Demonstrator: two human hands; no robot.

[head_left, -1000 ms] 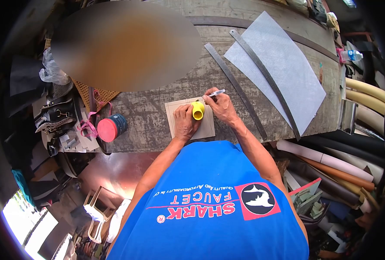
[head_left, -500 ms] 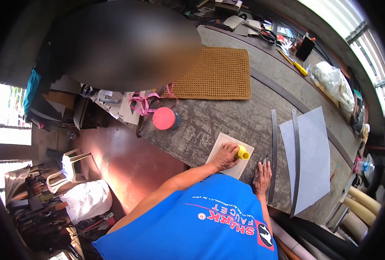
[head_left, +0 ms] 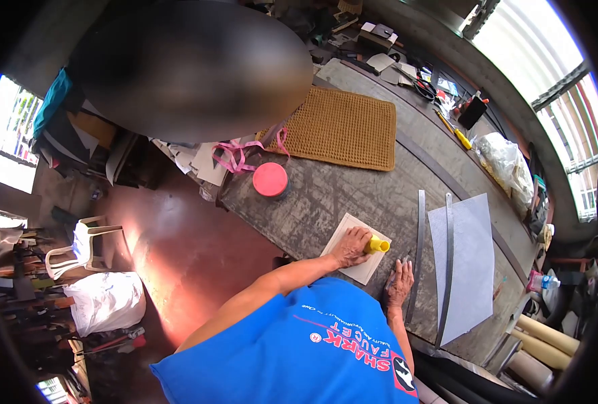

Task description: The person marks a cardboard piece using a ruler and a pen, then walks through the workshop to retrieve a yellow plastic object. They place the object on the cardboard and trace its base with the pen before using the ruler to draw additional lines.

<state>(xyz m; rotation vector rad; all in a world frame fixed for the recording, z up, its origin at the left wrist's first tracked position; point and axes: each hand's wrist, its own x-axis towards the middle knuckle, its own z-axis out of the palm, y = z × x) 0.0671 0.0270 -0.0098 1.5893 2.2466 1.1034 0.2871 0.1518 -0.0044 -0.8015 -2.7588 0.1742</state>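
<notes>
A yellow cylindrical object (head_left: 380, 246) with a round end is gripped in my left hand (head_left: 351, 248), over a pale beige rectangular piece (head_left: 365, 271) lying on the worn table. My right hand (head_left: 399, 284) rests on the tabletop to the right of that piece, its fingers spread slightly and nothing visible in them. Just right of it lies a dark flat strip (head_left: 417, 256). Beyond is a light grey sheet (head_left: 471, 262) with a metal strip (head_left: 446, 262) across it.
A pink-lidded container (head_left: 271, 180), pink ribbon (head_left: 235, 156) and a brown woven mat (head_left: 346, 128) lie farther up the table (head_left: 312, 202). A yellow-handled tool (head_left: 462, 139) and plastic bag (head_left: 504, 165) are near the far right edge. A chair (head_left: 83, 249) stands at left.
The camera view has turned and shifted, moving the table's contents within the picture. My left hand still grips the yellow object over the beige piece. My right hand's fingers are slightly closer together.
</notes>
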